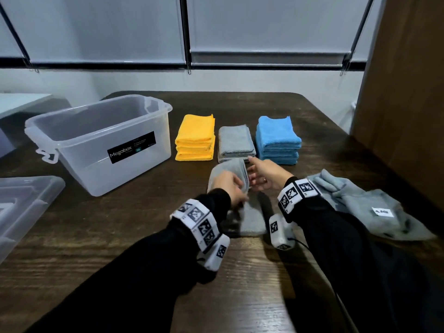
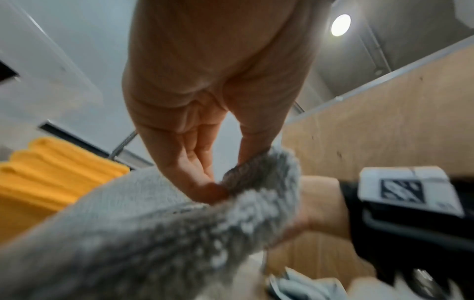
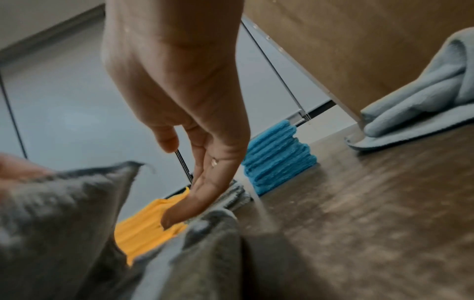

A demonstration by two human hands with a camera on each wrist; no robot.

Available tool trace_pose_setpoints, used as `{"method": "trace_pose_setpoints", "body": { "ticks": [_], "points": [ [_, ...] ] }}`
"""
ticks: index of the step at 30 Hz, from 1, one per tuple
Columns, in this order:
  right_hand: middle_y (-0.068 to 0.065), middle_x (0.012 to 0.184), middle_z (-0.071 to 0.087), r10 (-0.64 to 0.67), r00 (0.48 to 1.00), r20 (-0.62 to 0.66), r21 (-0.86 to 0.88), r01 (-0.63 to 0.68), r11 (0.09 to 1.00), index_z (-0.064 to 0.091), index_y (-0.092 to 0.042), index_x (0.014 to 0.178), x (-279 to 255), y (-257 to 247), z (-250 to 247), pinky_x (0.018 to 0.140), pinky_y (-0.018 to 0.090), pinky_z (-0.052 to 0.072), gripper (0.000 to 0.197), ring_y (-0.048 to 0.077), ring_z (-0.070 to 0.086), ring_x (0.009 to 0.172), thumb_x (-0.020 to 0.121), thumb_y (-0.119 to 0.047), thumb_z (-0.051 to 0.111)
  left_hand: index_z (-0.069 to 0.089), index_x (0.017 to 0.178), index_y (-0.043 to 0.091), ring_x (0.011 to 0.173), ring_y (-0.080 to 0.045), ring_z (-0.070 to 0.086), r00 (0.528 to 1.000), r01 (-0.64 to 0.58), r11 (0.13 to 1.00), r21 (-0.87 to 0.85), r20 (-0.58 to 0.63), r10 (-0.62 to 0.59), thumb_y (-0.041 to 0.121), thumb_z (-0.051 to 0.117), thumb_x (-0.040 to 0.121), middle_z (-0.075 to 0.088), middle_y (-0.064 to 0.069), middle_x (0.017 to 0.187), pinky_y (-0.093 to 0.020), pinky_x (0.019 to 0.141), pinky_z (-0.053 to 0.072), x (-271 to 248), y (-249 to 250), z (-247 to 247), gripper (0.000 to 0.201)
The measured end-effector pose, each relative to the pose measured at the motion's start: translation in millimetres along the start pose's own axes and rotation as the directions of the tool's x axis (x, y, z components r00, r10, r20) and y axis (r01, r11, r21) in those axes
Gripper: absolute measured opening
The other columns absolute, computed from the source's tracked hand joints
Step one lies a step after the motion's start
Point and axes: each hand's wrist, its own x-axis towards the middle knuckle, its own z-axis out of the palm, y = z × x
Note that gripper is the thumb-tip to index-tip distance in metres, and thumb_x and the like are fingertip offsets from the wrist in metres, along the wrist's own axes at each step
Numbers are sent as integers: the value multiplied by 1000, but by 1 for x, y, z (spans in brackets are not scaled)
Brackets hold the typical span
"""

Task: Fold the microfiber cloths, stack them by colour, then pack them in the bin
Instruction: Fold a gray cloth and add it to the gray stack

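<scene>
In the head view my left hand [image 1: 229, 188] pinches one edge of a grey cloth [image 1: 231, 168] and holds its upper half lifted over the table's middle. The left wrist view shows thumb and fingers [image 2: 205, 182] pressed together on the grey cloth's [image 2: 153, 223] fuzzy edge. My right hand [image 1: 260, 175] is beside the cloth's right side, fingers straight and gripping nothing. In the right wrist view its fingertips [image 3: 177, 215] hang just above the grey cloth [image 3: 51, 213]. Behind stand folded stacks: yellow [image 1: 195, 140], grey [image 1: 235, 143] and blue [image 1: 277, 140].
A clear plastic bin [image 1: 96, 140] stands open at the back left, its lid [image 1: 24, 207] lying at the left edge. Loose pale grey-blue cloths [image 1: 360, 203] lie crumpled at the right, against a brown panel [image 1: 403, 116]. Dark wooden table [image 1: 144, 236] spreads in front.
</scene>
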Motion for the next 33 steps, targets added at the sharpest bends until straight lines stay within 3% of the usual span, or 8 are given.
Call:
{"method": "trace_pose_setpoints", "body": {
  "ticks": [3, 7, 11, 14, 18, 23, 29, 33],
  "points": [
    [8, 75, 53, 22, 1000, 15, -102, -21, 995, 54, -6, 101, 6, 13, -5, 58, 32, 55, 27, 17, 55, 60, 94, -31, 61, 45, 77, 20, 75, -19, 54, 982, -7, 966, 258, 183, -42, 17, 86, 64, 55, -6, 85, -32, 69, 48, -4, -4, 19, 43],
    [7, 75, 56, -17, 999, 47, -122, 22, 992, 49, -10, 104, 13, 23, -6, 56, 29, 55, 30, 13, 55, 57, 85, -9, 72, 49, 90, 17, 83, -18, 53, 978, -75, 924, 375, 208, -5, 27, 88, 61, 56, -2, 90, -34, 76, 48, -11, 0, 13, 49],
    [12, 86, 62, -108, 993, -36, -164, 101, 981, 52, -14, 102, 19, 24, -3, 51, 29, 53, 35, 13, 54, 55, 79, 2, 73, 55, 83, 15, 90, -21, 61, 978, -163, 788, 594, 200, 52, 33, 81, 68, 63, -2, 91, -31, 67, 46, -20, 1, 7, 35],
    [10, 83, 61, -212, 973, -88, -170, 195, 966, 55, -14, 97, 19, 16, -5, 44, 22, 47, 28, 12, 53, 52, 81, 4, 70, 55, 71, 20, 87, -23, 62, 980, -197, 749, 632, 154, 127, 28, 68, 76, 67, -4, 90, -28, 66, 45, -25, 4, 7, 16],
    [4, 73, 57, -269, 947, -175, -226, 227, 947, 57, -15, 89, 20, 8, -13, 40, 19, 45, 22, 12, 51, 52, 81, 1, 70, 46, 62, 21, 81, -23, 58, 953, -303, 742, 598, 183, 242, 25, 59, 82, 60, 2, 78, -35, 75, 47, -24, 11, 14, 24],
    [5, 78, 59, -68, 997, -35, -380, 49, 924, 56, -17, 76, 22, 26, -15, 54, 28, 53, 23, 13, 55, 63, 81, 2, 69, 57, 75, 17, 82, -22, 57, 887, -389, 691, 610, 450, 103, 21, 62, 86, 57, -3, 83, -28, 70, 42, -19, 4, 29, 12],
    [-2, 83, 60, -270, 962, -44, -518, 209, 829, 64, -15, 92, 16, 21, -19, 57, 21, 48, 19, 14, 57, 83, 80, -3, 73, 68, 97, 7, 83, -16, 55, 838, -421, 753, 506, 534, 110, 19, 60, 90, 62, -4, 91, -26, 74, 42, -15, 7, 15, 16],
    [10, 128, 43, -315, 948, 51, -785, 233, 574, 57, -16, 127, 8, 7, -21, 96, 29, 42, 41, 25, 49, 117, 87, -10, 65, 68, 105, 9, 97, -17, 62, 903, -391, 792, 469, 360, 233, 11, 65, 86, 67, -6, 105, -23, 87, 46, -3, 11, -21, 20]
  ]
}}
